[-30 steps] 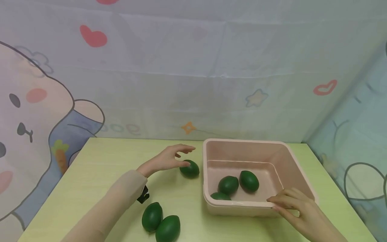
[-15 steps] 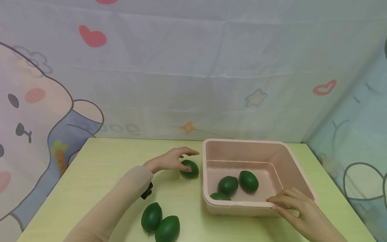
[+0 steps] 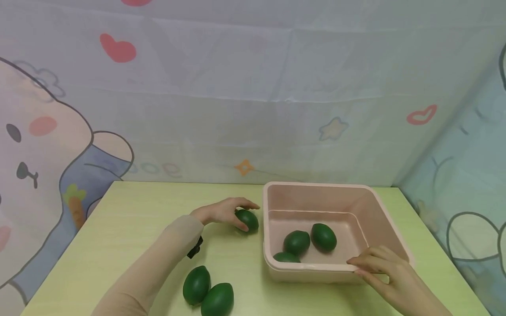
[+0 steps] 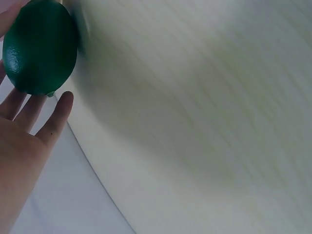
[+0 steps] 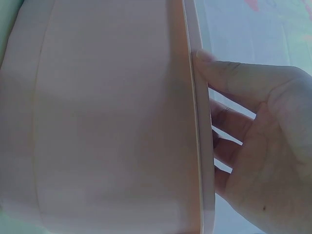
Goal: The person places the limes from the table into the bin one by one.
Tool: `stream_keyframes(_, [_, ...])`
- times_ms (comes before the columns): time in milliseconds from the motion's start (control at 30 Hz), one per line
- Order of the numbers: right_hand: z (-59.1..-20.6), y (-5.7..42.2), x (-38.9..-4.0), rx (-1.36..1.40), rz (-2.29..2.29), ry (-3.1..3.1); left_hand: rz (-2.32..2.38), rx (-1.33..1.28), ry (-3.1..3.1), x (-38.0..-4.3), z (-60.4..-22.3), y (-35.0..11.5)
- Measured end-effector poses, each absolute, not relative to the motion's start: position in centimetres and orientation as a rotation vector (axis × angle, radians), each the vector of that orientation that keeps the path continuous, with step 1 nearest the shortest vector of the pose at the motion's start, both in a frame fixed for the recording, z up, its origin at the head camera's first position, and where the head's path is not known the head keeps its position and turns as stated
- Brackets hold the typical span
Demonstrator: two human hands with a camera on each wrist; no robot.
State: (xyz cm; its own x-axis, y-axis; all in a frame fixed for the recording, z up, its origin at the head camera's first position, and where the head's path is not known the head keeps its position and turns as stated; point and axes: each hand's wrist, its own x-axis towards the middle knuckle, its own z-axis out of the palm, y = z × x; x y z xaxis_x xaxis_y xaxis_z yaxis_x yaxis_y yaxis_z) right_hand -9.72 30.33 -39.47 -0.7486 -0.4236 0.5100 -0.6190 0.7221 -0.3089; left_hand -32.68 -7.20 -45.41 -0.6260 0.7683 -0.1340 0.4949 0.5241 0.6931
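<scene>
Nearest, on the worktop (image 3: 158,202) in front and to the left of the tub (image 3: 316,267), a front fruit (image 3: 217,299) lies beside a second fruit (image 3: 196,285), seemingly touching it; both long axes run near to far, leaning rightward. The right hand (image 3: 385,267) pinches the tub's near rim toward the right corner, thumb outside and fingers over the inner side. Within the tub, a low fruit (image 3: 287,257) sits partly hidden behind the near wall, a middle fruit (image 3: 297,242) lies just past it, and a far fruit (image 3: 324,237) is to their right. Just left of the tub, the left hand (image 3: 224,212) grips the held fruit (image 4: 39,46), thumb on its near side and fingers round the far side. The skin looks smooth and round, so the hold would probably do best closed evenly about the widest part, lest the fruit roll; fingertips should stay clear of the tub's left wall, close by, and any lift is safest straight up. The held fruit's stem nub (image 4: 50,94) points toward the worktop's back edge; its long axis seems to run near to far, roughly along the tub's left wall, the exact slant being hard to judge behind the hand.
</scene>
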Motion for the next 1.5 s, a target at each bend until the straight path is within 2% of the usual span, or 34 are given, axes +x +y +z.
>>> stream_keyframes(1500, [-39.28,30.2,-9.6,0.787,0.639,-2.537,0.815,0.955,2.311,-32.21,-45.96,-7.11])
